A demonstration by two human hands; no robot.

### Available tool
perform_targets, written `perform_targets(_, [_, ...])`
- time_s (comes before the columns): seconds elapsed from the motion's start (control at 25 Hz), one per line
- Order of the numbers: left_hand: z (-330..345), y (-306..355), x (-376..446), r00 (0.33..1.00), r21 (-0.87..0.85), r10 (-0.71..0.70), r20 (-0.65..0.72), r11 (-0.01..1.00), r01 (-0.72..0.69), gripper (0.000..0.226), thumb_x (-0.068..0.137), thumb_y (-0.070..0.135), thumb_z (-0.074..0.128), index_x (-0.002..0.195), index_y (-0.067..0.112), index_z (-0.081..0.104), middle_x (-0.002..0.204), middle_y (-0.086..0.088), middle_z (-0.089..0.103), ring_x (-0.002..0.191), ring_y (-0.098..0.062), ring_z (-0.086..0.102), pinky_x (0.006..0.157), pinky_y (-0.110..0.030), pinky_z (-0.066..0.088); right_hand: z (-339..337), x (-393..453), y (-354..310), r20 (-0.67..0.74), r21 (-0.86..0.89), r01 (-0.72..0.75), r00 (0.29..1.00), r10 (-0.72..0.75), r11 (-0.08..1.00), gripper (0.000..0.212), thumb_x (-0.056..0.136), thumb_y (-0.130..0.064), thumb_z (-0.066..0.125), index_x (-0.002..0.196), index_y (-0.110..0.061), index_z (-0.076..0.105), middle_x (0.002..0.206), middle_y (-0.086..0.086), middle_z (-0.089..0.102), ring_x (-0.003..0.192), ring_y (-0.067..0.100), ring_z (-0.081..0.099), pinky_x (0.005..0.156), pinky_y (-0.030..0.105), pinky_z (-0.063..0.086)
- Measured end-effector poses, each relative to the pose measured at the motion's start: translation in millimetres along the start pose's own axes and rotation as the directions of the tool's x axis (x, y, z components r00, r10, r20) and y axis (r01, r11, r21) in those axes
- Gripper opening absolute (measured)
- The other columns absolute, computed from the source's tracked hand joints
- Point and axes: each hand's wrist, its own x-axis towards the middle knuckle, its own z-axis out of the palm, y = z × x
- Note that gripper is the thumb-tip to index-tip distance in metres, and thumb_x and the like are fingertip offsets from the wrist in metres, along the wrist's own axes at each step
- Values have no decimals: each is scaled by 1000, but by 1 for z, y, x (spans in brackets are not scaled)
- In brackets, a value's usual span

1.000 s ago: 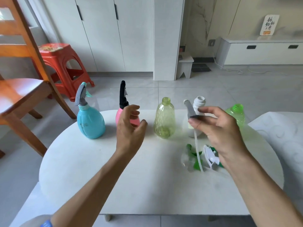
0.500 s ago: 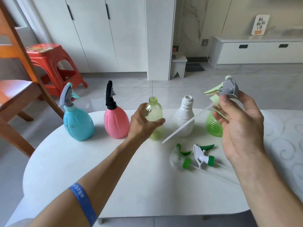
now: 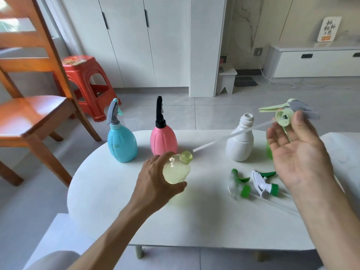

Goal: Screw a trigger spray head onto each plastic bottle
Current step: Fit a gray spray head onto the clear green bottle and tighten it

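My left hand (image 3: 155, 182) grips a clear yellow-green bottle (image 3: 176, 170), lifted and tilted with its open neck pointing right. My right hand (image 3: 298, 152) holds a grey and pale green trigger spray head (image 3: 288, 112) up at the right; its long white dip tube (image 3: 229, 136) slants down-left, with the tip just beside the bottle's neck. A white bottle (image 3: 240, 145) stands open-necked behind the tube. A green bottle (image 3: 269, 151) is mostly hidden by my right hand. A blue bottle (image 3: 121, 143) and a pink bottle (image 3: 163, 141) stand with heads fitted.
Two loose spray heads lie on the white table (image 3: 116, 191): a clear and green one (image 3: 238, 184) and a white and green one (image 3: 263, 184). A wooden chair (image 3: 33, 106) and a red stool (image 3: 85, 82) stand at the left beyond the table.
My left hand has lifted the yellow-green bottle off the table and tilted it toward me. The spray head's tube tip has swung to the bottle's neck.
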Motion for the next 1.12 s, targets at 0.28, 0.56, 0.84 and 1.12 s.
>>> perform_targets(0.28, [-6, -7, -3, 996, -4, 75, -38, 997, -75, 78, 62, 34, 92, 132, 25, 59, 112, 15, 58, 104, -19, 53, 81, -25, 36, 11, -8, 20, 51, -95, 33, 998, -29, 995, 8, 93, -17, 65, 90, -25, 62, 99, 0, 69, 79, 13, 70, 81, 28, 53])
perform_targets(0.56, [-1, 2, 1, 992, 51, 120, -35, 992, -119, 77, 61, 49, 83, 131, 29, 59, 111, 7, 64, 95, -20, 51, 75, -27, 37, 24, -33, 50, 273, -257, 45, 962, 28, 965, 26, 77, -15, 69, 100, -24, 62, 100, -2, 76, 101, 18, 68, 87, 30, 47])
perform_targets(0.84, [2, 12, 0, 989, 95, 141, -38, 986, -137, 78, 60, 56, 77, 131, 29, 59, 105, 6, 63, 95, -21, 51, 75, -31, 42, 28, -53, 72, 411, -359, -10, 896, 168, 933, 37, 74, -13, 71, 110, -14, 62, 99, 5, 79, 115, 22, 68, 109, 45, 45])
perform_targets(1.12, [-1, 15, -3, 989, 72, 140, -43, 988, -136, 77, 59, 57, 77, 130, 30, 59, 101, 9, 62, 94, -19, 50, 76, -30, 41, 26, -52, 73, 443, -363, -2, 879, 175, 932, 33, 83, -6, 64, 115, -12, 61, 103, 6, 78, 120, 25, 66, 109, 44, 45])
